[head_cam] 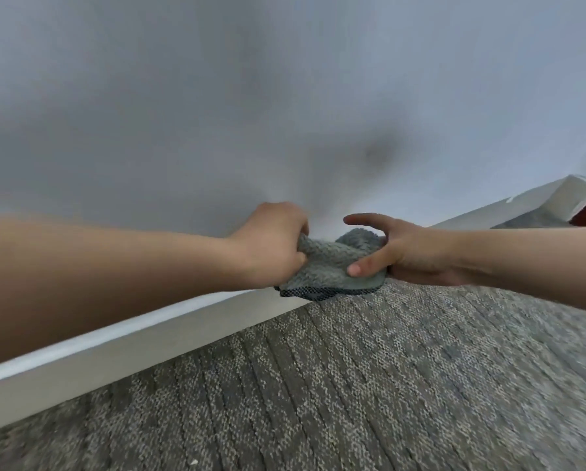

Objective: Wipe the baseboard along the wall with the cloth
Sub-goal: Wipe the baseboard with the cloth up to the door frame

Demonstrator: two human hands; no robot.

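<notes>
L forearm (pixel 114 266) low over the carpet (pixel 352 385), L hand (pixel 271 243) fisted on one end of the cloth (pixel 329 266), R hand (pixel 403 253) thumb-pinching the other end, prob bunching it into a pad; cloth's right in front of the baseboard (pixel 148 341), contact unclear.

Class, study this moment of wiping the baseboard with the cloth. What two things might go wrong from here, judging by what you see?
1. The cloth is bunched between the left hand and the right hand, so only a lump may meet the baseboard, probably leaving missed strips.
2. Its dark hem hangs low near the carpet and might drag there, picking up fluff.
</notes>
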